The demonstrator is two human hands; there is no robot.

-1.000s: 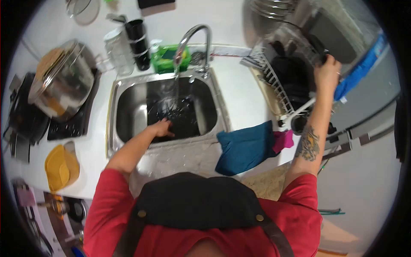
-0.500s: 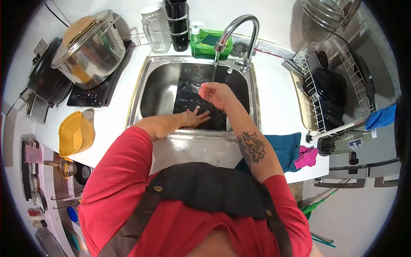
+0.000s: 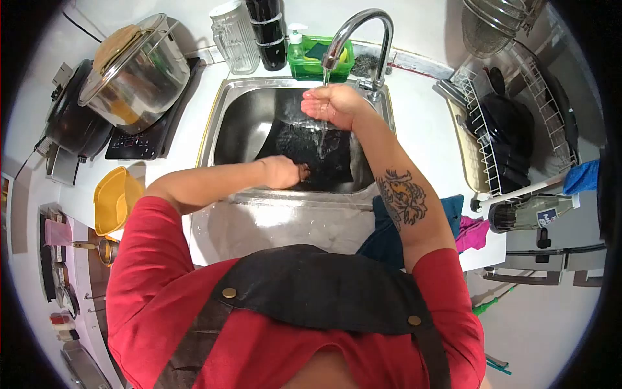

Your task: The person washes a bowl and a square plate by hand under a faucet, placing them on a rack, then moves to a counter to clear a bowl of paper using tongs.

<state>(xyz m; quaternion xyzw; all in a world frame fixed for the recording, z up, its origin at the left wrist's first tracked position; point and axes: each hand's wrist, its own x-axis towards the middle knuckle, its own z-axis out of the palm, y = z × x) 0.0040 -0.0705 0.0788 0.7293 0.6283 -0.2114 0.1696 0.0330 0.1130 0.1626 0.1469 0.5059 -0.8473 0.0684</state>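
A flat, dark, wet sheet-like piece point(image 3: 304, 144) lies in the steel sink point(image 3: 225, 144); its exact kind I cannot make out. My left hand point(image 3: 284, 172) is at its near left edge, fingers curled round that edge and partly hidden. Under the running tap point(image 3: 357, 27) my right hand point(image 3: 332, 106) is cupped, palm turned sideways with nothing in it. Water runs over its fingers and falls onto the dark piece.
Behind the sink stand a green caddy point(image 3: 317, 68) with a soap pump, a glass jug point(image 3: 234, 42) and stacked black cups point(image 3: 267, 35). A large pot point(image 3: 139, 68) sits on the left, a dish rack point(image 3: 483, 155) on the right. A teal cloth point(image 3: 382, 240) hangs near the front edge.
My left hand went from lying flat on the dark piece to curling at its near edge, and that piece has shifted and turned. My right hand moved up, closer to the tap.
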